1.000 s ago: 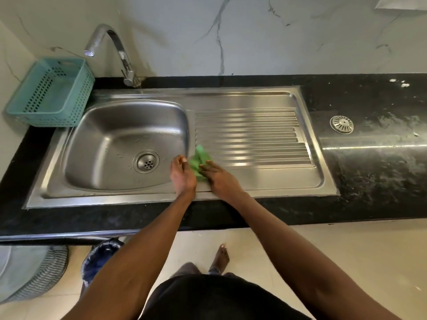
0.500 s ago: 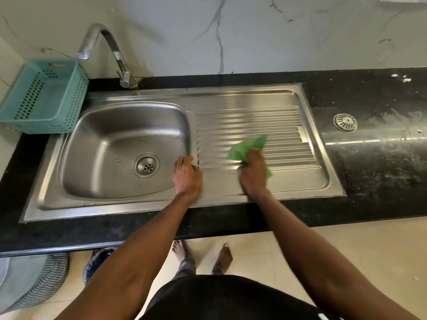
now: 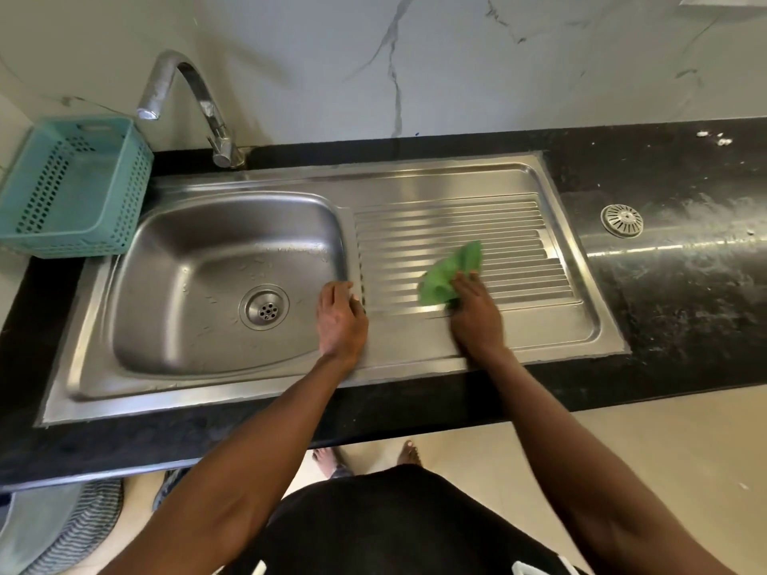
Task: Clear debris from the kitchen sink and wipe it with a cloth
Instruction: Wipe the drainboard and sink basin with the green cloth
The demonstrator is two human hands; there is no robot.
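Right hand (image 3: 475,319) presses a crumpled bright green cloth (image 3: 450,273) onto the ribbed drainboard of the steel sink (image 3: 436,188), fingers curled over its near edge, while left hand (image 3: 341,319) rests at the basin's right rim, fingers together, lightly bent.

We see the steel sink (image 3: 232,284), its basin wet and speckled, drain at the middle; a crumpled green cloth (image 3: 450,273) lies on its ribbed drainboard (image 3: 477,226).
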